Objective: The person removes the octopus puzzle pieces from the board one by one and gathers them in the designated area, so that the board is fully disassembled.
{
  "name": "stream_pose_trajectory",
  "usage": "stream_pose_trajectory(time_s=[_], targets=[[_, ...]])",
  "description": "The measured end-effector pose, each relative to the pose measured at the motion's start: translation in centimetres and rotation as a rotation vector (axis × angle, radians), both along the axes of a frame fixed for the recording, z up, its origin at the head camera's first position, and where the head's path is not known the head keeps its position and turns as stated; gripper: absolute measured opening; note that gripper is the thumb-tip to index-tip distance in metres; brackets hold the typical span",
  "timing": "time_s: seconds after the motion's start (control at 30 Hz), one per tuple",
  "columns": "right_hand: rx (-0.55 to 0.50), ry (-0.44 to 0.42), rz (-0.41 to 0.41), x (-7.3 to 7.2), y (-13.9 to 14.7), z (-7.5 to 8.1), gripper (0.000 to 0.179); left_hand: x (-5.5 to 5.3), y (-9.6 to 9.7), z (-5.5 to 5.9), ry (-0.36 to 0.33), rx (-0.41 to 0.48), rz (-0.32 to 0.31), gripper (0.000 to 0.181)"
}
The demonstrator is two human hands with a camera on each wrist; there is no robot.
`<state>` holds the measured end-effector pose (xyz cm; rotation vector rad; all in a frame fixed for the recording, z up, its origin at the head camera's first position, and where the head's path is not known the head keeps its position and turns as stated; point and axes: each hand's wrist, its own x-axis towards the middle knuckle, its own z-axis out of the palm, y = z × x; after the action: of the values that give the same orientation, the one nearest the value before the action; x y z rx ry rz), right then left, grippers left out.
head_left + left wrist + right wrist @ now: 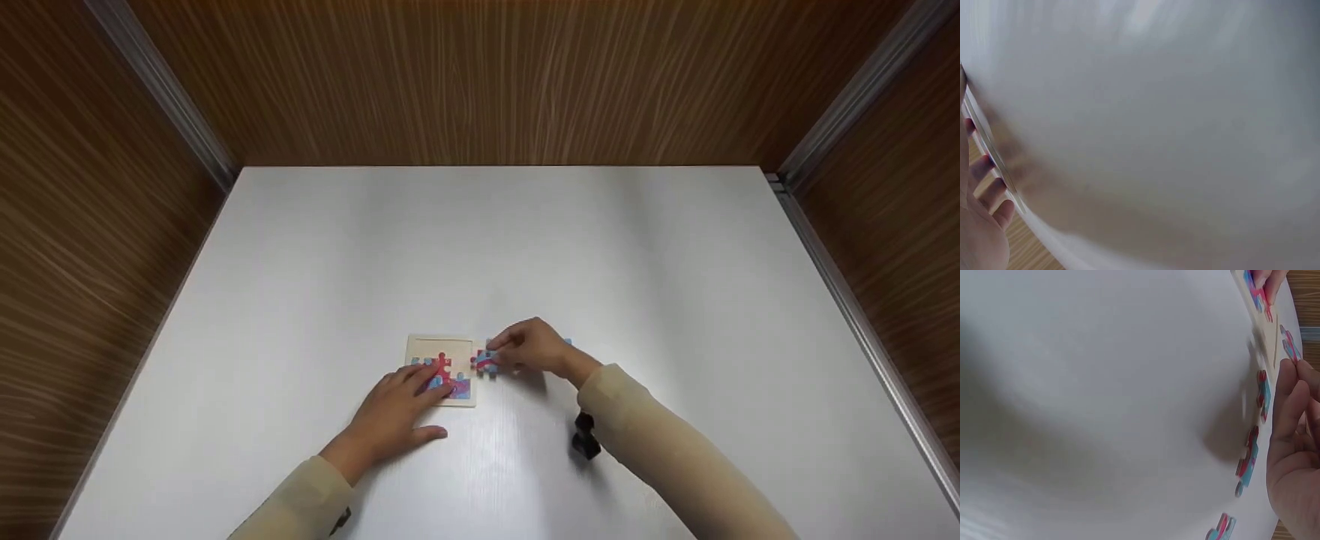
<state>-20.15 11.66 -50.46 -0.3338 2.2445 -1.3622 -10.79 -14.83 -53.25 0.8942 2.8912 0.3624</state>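
Note:
A square wooden puzzle tray (pixel 409 349) lies on the white table with several red, blue and purple jigsaw pieces in its lower part. My left hand (pixel 394 412) rests with spread fingers on those pieces, its thumb on the table side below the tray. Just right of the tray is my right hand (pixel 536 349). Between thumb and fingertips it pinches a blue and pink jigsaw piece (pixel 1290 346), raised over the table in the right wrist view. The left wrist view catches only the edge of the left hand's fingers (pixel 994 191) by the tray.
More loose jigsaw pieces lie along the table in the right wrist view: one red and blue piece (pixel 1264 395), a second piece (pixel 1248 458) and a third piece (pixel 1222 529). A small black object (pixel 585 436) shows beside the right sleeve. Wood-grain panels (pixel 480 82) enclose the table.

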Motion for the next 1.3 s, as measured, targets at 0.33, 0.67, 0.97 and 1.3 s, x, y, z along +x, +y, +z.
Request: stream_pose_trajectory(time_s=[0.33, 0.67, 0.97, 1.3], targets=[[-0.017, -0.004, 0.042, 0.5, 1.8, 0.0, 0.014, 0.1, 0.0, 0.0, -0.016, 0.007, 0.008, 0.067], [-0.008, -0.032, 0.046, 1.1, 4.0, -0.3, 0.015, 0.1, -0.1, -0.2, -0.01, 0.008, 0.015, 0.067], [0.017, -0.016, 0.028, 1.7, 6.5, -0.8, 0.016, 0.1, 0.0, -0.2, -0.031, 0.005, 0.028, 0.068], [0.025, -0.008, 0.032, 2.1, 8.2, -0.9, 0.018, 0.1, 0.1, -0.2, -0.028, -0.002, 0.037, 0.068]])
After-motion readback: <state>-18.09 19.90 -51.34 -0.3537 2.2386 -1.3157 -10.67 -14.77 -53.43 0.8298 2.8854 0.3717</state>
